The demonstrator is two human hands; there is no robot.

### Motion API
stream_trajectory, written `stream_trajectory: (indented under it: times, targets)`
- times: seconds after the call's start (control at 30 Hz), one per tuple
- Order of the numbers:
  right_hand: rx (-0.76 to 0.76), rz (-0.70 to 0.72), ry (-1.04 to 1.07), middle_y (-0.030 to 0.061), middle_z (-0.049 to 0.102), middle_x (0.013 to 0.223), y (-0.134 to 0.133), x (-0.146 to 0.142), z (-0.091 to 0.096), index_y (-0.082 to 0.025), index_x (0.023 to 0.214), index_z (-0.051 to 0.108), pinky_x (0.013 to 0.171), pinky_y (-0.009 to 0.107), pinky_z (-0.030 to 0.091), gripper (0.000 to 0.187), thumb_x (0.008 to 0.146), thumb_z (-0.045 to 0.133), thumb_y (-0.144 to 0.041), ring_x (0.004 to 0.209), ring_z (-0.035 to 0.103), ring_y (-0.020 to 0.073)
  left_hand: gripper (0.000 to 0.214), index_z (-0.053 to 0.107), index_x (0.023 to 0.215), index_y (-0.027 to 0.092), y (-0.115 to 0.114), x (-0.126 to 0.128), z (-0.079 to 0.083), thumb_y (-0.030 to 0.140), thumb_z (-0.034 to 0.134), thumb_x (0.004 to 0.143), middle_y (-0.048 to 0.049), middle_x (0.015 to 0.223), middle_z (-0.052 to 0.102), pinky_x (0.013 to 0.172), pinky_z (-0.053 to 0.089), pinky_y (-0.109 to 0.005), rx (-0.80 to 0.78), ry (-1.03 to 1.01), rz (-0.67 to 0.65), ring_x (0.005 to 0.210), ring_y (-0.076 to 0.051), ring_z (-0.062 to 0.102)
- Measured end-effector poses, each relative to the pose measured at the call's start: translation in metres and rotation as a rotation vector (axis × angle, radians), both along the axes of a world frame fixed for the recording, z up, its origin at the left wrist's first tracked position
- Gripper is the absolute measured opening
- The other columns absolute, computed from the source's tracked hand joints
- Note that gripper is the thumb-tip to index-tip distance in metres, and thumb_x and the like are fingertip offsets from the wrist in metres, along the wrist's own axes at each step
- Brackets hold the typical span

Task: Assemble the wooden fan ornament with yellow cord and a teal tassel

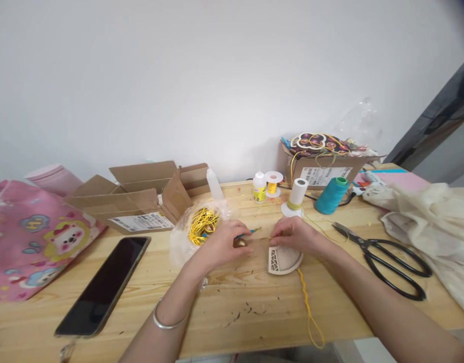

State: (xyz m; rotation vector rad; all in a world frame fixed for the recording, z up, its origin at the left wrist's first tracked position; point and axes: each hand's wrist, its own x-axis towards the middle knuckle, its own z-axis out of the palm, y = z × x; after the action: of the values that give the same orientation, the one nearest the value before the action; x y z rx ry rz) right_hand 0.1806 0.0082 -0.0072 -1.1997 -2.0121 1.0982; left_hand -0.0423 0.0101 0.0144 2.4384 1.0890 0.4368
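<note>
My left hand (224,243) is closed around a small gold bell (240,243) and pinches a thin blue-tipped stick that points right. My right hand (294,235) is pinched shut on a yellow cord at about the same height, a few centimetres to the right. Under the right hand lies a fan-shaped wooden cut-out (283,260) flat on the wooden table (232,307). A twisted yellow cord (309,312) trails from the cut-out down over the table's front edge. Both hands are close together at the table's middle.
A plastic bag of yellow cord (202,224) sits left of my hands. A phone (103,285), open cardboard box (141,199) and pink bag (31,239) lie left. Black scissors (386,259), teal thread spool (331,195), white spool (296,197), glue bottle (259,187) and cream cloth (432,227) are right.
</note>
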Motion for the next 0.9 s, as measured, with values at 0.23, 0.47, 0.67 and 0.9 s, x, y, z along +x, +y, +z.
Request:
stream_trajectory:
  times: [0.23, 0.47, 0.67, 0.9]
  targets:
    - [-0.079, -0.047, 0.13, 0.0016, 0.063, 0.063, -0.002, -0.005, 0.002, -0.015, 0.066, 0.065, 0.055, 0.023, 0.042, 0.014, 0.062, 0.064, -0.028, 0.058, 0.052, 0.0114, 0.025, 0.06, 0.097, 0.021, -0.004, 0.018, -0.009, 0.031, 0.05, 0.077, -0.0038, 0.093, 0.061, 0.076, 0.04, -0.027, 0.006, -0.104, -0.074, 0.086, -0.015, 0.053]
    - [-0.084, -0.05, 0.085, 0.0014, 0.062, 0.067, -0.007, -0.008, 0.009, -0.015, 0.071, 0.062, 0.06, 0.023, 0.044, 0.014, 0.067, 0.06, -0.029, 0.062, 0.054, 0.0112, 0.015, 0.061, 0.078, 0.017, -0.007, 0.02, -0.003, 0.022, 0.047, 0.078, -0.0017, 0.076, 0.062, 0.067, 0.04, -0.024, 0.055, -0.104, 0.011, 0.072, -0.012, 0.054]
    - [0.109, -0.031, -0.006, 0.0001, 0.06, 0.062, -0.009, -0.02, -0.001, -0.019, 0.081, 0.065, 0.052, 0.022, 0.04, 0.016, 0.072, 0.056, -0.028, 0.057, 0.051, 0.0108, 0.013, 0.061, 0.078, 0.018, -0.01, 0.021, -0.003, 0.023, 0.048, 0.077, -0.0009, 0.075, 0.063, 0.067, 0.04, -0.026, 0.128, -0.076, 0.044, 0.072, -0.013, 0.054]
    - [0.235, -0.097, -0.082, 0.0021, 0.063, 0.067, -0.009, -0.018, 0.006, -0.019, 0.075, 0.067, 0.058, 0.023, 0.041, 0.013, 0.073, 0.055, -0.025, 0.062, 0.053, 0.0123, 0.016, 0.064, 0.077, 0.018, -0.003, 0.018, -0.007, 0.023, 0.049, 0.078, -0.0023, 0.074, 0.063, 0.068, 0.041, -0.025, 0.188, -0.077, -0.013, 0.074, -0.013, 0.054]
